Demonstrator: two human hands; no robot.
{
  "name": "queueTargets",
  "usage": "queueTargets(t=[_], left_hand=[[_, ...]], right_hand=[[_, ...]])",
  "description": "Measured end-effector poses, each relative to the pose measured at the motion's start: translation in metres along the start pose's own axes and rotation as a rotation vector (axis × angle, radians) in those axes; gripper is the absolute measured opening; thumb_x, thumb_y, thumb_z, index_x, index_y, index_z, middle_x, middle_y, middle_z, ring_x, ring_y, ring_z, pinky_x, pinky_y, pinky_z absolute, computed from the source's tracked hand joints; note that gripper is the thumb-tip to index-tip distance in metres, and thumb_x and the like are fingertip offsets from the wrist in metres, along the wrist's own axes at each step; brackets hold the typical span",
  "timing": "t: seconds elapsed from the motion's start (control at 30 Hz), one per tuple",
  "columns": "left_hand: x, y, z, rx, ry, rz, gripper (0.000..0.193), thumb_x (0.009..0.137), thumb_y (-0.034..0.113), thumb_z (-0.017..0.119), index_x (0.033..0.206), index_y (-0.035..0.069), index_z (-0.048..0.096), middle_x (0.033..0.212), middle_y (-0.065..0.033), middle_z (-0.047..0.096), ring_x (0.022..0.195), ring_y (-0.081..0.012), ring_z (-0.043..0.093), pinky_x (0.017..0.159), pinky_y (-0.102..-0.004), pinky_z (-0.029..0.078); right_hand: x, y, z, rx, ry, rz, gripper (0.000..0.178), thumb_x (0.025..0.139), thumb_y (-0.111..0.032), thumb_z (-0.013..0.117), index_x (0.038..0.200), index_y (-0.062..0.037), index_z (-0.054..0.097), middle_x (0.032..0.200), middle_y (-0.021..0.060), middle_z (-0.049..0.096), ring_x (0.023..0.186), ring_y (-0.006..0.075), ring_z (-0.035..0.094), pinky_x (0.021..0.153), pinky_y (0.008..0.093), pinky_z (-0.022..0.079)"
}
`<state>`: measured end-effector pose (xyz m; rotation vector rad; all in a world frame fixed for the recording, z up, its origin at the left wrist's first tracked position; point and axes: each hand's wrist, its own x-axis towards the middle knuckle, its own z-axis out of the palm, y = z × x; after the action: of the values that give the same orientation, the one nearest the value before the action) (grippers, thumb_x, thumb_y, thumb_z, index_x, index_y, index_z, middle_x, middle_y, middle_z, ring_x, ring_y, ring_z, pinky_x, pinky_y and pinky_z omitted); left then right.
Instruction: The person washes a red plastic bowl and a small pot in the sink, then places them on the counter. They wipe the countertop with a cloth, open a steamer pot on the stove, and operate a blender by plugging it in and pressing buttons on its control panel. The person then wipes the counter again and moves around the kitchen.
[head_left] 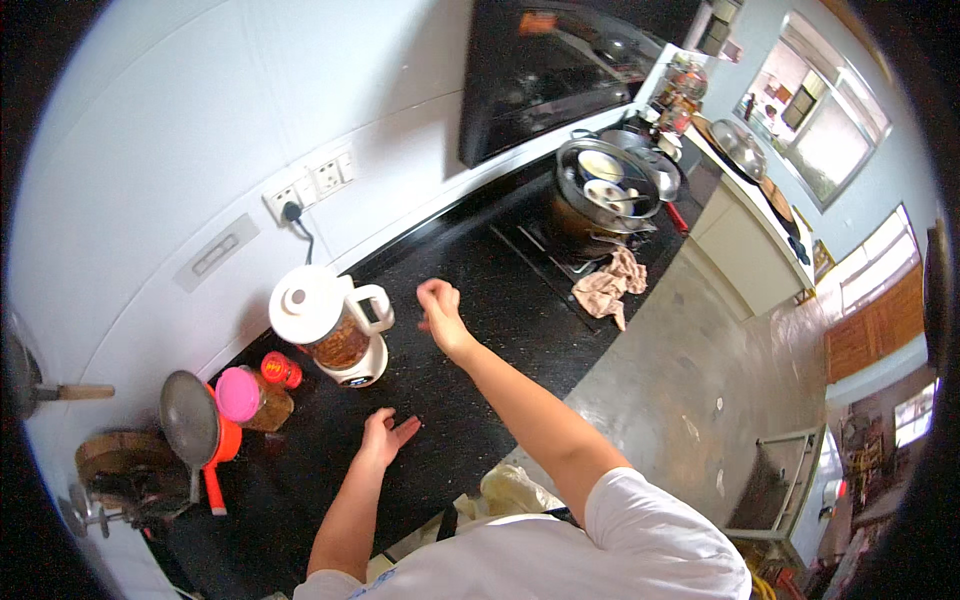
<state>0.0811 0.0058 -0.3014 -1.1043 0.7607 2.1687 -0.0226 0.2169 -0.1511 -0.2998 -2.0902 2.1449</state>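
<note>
A glass electric kettle with a white lid, handle and base (338, 340) stands on the black countertop (450, 430), brown contents showing through its glass. Just right of its handle hovers my right hand (440, 312), fingers loosely bent and thumb apart, with nothing visible in it. In front of the kettle base is my left hand (384, 436), its fingers stretched to the right and empty. Neither hand touches the kettle. To the left of it stand a jar with a pink lid (240, 394) and a small red-lidded container (281, 370).
A black plug (292, 212) sits in the wall socket behind the kettle. Farther left are a grey pan (189, 418) and an orange-handled pan (224, 440). A large pot holding bowls (600, 225) stands on the stove, with a crumpled cloth (612, 286) near the counter's edge.
</note>
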Motion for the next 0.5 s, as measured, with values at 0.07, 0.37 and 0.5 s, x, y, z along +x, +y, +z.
queueTargets(t=[0.07, 0.37, 0.5], left_hand=[[-0.034, -0.030, 0.032, 0.334, -0.120, 0.132, 0.042, 0.084, 0.003, 0.059, 0.112, 0.007, 0.028, 0.108, -0.0151, 0.037, 0.098, -0.0388, 0.062, 0.087, -0.0475, 0.057], [-0.017, -0.142, 0.105, 1.569, -0.402, 0.749, 0.020, 0.081, 0.028, 0.069, 0.083, 0.008, 0.070, 0.109, -0.0066, 0.050, 0.105, -0.0231, 0.049, 0.091, -0.0383, 0.038], [-0.016, -0.231, 0.199, 1.476, -0.403, 0.844, 0.032, 0.084, 0.025, 0.072, 0.095, 0.008, 0.047, 0.087, -0.0033, 0.038, 0.080, -0.0153, 0.045, 0.071, -0.0312, 0.039]], right_hand=[[-0.030, 0.025, -0.064, -0.245, 0.017, -0.132, 0.045, 0.087, -0.029, 0.066, 0.112, 0.0000, 0.043, 0.111, 0.0164, 0.035, 0.103, 0.0284, 0.043, 0.088, 0.0396, 0.042], [-0.166, 0.041, -0.318, -0.808, 0.002, -0.260, 0.028, 0.071, -0.009, 0.067, 0.064, 0.0010, 0.043, 0.078, 0.0167, 0.045, 0.077, 0.0339, 0.051, 0.068, 0.0414, 0.045], [-0.189, 0.045, -0.408, -0.513, 0.077, -0.048, 0.034, 0.084, -0.007, 0.067, 0.067, -0.0012, 0.039, 0.061, 0.0128, 0.039, 0.053, 0.0229, 0.036, 0.050, 0.0363, 0.037]])
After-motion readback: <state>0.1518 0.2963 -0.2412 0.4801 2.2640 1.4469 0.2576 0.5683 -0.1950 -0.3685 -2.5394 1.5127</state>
